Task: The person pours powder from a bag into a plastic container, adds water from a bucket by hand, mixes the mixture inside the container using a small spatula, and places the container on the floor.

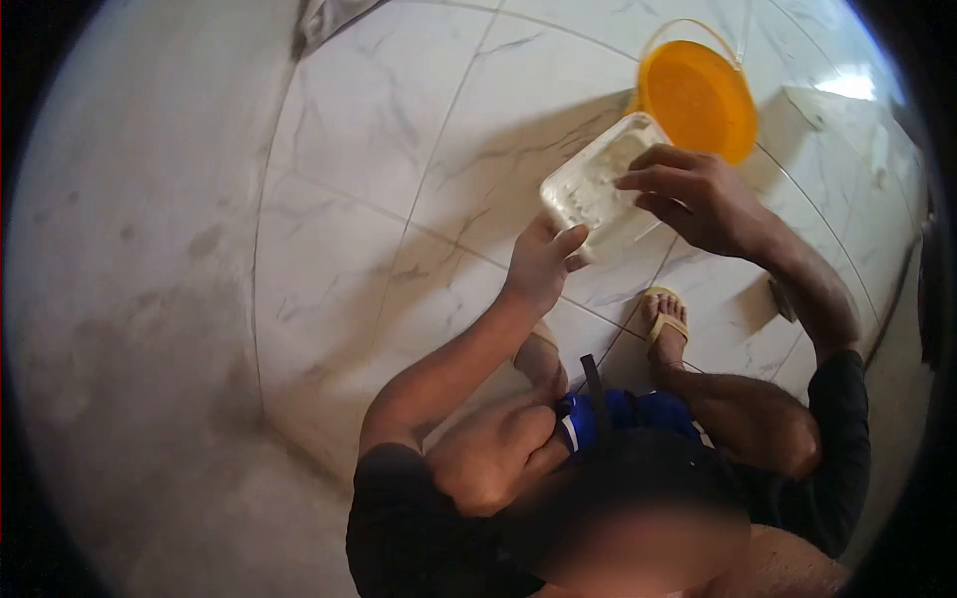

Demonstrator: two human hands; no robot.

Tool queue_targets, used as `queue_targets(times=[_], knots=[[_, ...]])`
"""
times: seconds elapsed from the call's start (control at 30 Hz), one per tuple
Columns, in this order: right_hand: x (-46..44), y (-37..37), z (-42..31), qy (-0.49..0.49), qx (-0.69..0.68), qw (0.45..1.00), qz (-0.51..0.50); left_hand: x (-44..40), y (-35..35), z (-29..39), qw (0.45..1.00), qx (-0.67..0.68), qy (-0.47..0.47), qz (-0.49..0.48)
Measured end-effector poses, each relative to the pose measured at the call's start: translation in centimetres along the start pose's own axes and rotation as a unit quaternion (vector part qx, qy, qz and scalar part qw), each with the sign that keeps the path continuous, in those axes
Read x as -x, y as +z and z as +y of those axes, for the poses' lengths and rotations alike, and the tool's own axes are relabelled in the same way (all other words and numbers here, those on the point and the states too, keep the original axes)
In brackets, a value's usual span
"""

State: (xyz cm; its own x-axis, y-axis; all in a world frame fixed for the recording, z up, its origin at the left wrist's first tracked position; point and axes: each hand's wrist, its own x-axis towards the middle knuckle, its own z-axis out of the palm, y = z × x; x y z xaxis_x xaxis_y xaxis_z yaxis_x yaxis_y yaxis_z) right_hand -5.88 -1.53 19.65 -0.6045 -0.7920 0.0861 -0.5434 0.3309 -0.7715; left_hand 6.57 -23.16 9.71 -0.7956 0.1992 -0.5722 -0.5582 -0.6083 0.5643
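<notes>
Above centre in the frame, the left hand (543, 261) grips a white tray (588, 189) (orange bucket (698, 100) just beyond); the right hand (695, 197) curls over it, its hold unclear.

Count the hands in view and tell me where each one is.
2. The left hand grips the near end of the white tray; the right hand is over the tray's inside, some fingers bent. Neither is fully hidden.

Bucket (698, 100), upper right of frame: orange-yellow; tray (590, 184), centre: off-white; floor (359, 120): white tiles with grey marble-like veining and darker joint lines; sandals (680, 325): yellow; shorts (638, 411), lower centre: blue with white trim; sleeves (839, 419): black; wall (120, 299), left: blotchy grey.
</notes>
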Motion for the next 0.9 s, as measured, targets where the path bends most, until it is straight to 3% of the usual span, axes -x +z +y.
queue_targets(times=[0.13,0.3,0.4,0.5,0.67,0.77,0.9], knots=[[-1.1,1.0,0.8,-0.063,0.041,0.997,0.026,0.5,-1.0,0.4,1.000,0.021,0.014,0.014],[-4.1,3.6,2.6,-0.091,0.026,0.995,-0.036,1.5,-1.1,-0.7,0.993,0.052,-0.020,0.107],[-5.6,2.9,4.1,-0.178,0.021,0.983,-0.032,1.6,0.7,-0.5,0.985,0.065,-0.007,0.161],[-6.3,1.2,4.7,-0.216,-0.050,0.975,-0.030,1.2,3.1,-0.9,0.975,0.089,0.059,0.195],[-11.0,0.1,6.3,-0.352,-0.035,0.931,-0.086,0.0,5.2,1.0,0.952,0.088,0.141,0.256],[-14.8,1.2,4.0,-0.454,0.029,0.887,-0.079,2.5,6.3,2.6,0.920,0.092,0.210,0.318],[-18.0,5.1,-3.6,-0.479,-0.067,0.867,-0.117,10.1,4.0,2.5,0.887,0.113,0.234,0.381]])
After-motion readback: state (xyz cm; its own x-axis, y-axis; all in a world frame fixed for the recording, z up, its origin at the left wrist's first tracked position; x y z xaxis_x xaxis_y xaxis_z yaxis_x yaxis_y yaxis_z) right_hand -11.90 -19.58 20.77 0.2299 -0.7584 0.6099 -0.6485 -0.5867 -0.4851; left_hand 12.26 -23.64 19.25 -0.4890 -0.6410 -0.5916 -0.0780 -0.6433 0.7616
